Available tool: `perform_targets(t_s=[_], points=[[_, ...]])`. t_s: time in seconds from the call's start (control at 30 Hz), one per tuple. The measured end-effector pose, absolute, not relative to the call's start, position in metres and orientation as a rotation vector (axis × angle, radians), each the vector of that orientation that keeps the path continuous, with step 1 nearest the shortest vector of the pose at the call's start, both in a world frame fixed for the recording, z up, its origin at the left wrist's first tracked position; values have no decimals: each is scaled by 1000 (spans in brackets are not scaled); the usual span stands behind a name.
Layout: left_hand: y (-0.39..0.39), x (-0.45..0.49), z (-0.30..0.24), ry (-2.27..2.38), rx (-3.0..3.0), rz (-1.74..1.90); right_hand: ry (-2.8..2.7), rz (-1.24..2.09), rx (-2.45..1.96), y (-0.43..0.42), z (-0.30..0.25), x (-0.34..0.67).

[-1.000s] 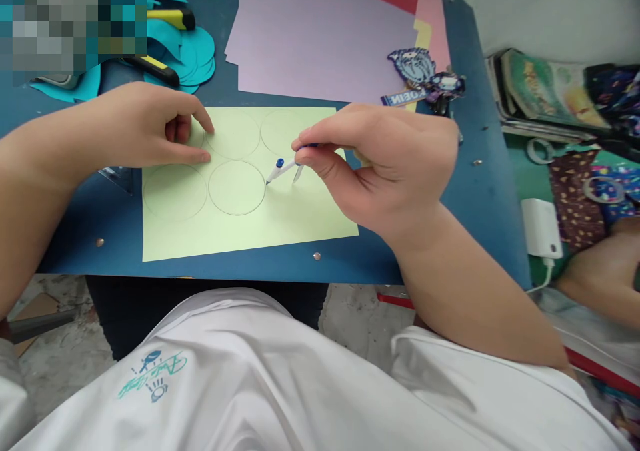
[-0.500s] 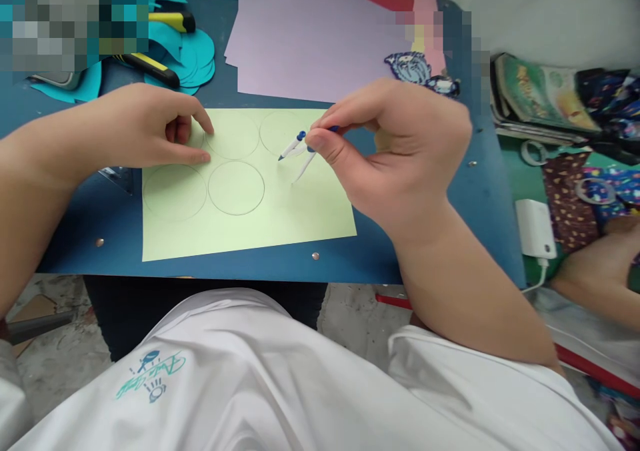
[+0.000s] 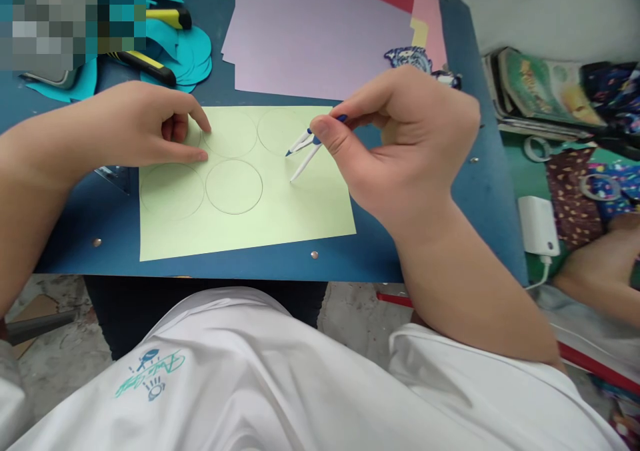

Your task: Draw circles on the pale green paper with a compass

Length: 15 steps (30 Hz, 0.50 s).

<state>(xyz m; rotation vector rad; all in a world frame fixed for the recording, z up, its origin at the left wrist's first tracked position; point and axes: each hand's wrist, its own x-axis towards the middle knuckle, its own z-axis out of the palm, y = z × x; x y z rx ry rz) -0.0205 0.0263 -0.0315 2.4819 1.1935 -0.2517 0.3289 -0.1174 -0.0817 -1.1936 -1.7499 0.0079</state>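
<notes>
A light green paper sheet [image 3: 280,211] lies on the blue desk [image 3: 350,258], with several pencil circles drawn on it. My right hand [image 3: 400,144] pinches the top of a white and blue drawing compass [image 3: 304,150]. Its needle leg touches the sheet to the right of the lower middle circle, and its pencil leg is lifted toward the upper right circle. My left hand [image 3: 135,128] rests curled on the sheet's upper left corner, with thumb and fingertips pressing the paper down.
Lilac paper sheets [image 3: 315,31] lie behind the green one, with red and pink sheets beyond. Teal cut-outs and two yellow utility knives [image 3: 145,64] sit at the back left. A sticker [image 3: 407,58], books [image 3: 545,91], tape rolls and a white charger [image 3: 537,228] are at the right.
My right hand has lifted the compass from beside the lower middle circle and moved it up and right. The needle point now stands on bare paper. My left hand has stayed put.
</notes>
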Motion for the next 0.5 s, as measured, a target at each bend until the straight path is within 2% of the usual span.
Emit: perform_targets(t_s=[0.5], points=[[27,-21,-32,1151,2500,-214,-1834,7,-1068,-115,-78,324]])
